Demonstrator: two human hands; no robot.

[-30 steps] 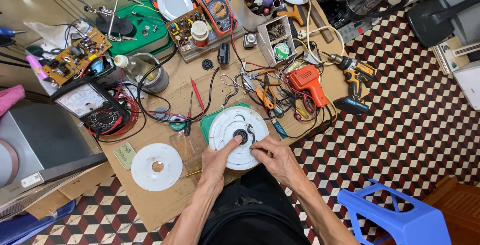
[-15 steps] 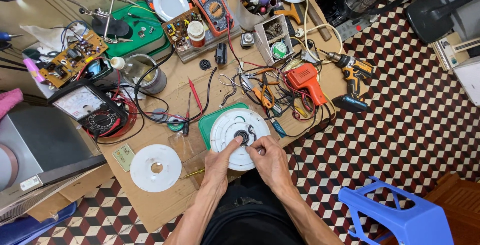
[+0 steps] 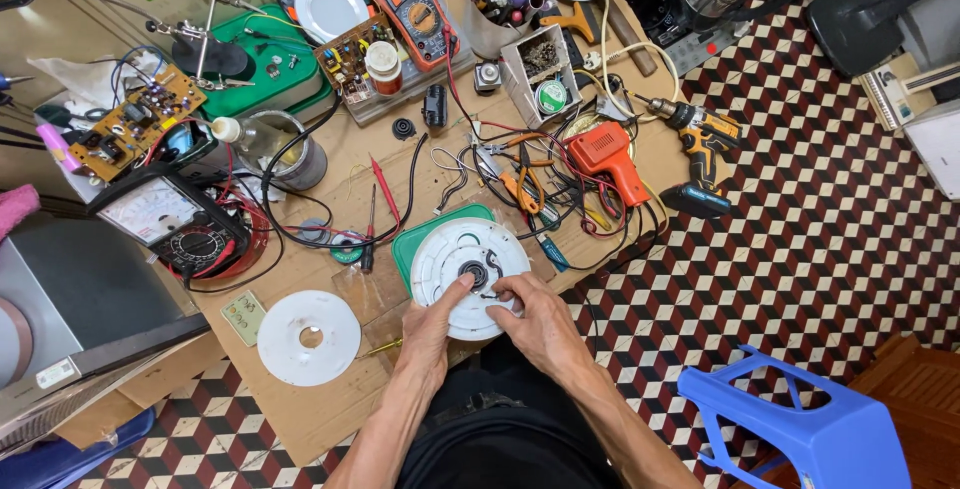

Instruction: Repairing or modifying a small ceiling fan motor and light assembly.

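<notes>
White round disc [image 3: 462, 267]: we steady it with our left hand [image 3: 438, 314] while right hand [image 3: 530, 317] fingertips pinch the small central wires gently.

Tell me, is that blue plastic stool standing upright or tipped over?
Tipped over. The blue plastic stool lies on its side on the checkered floor, its legs pointing sideways rather than down.

A cardboard sheet [image 3: 330, 419] on the checkered floor [image 3: 800, 249] carries a white disc [image 3: 308, 337], meters and tools.
</notes>
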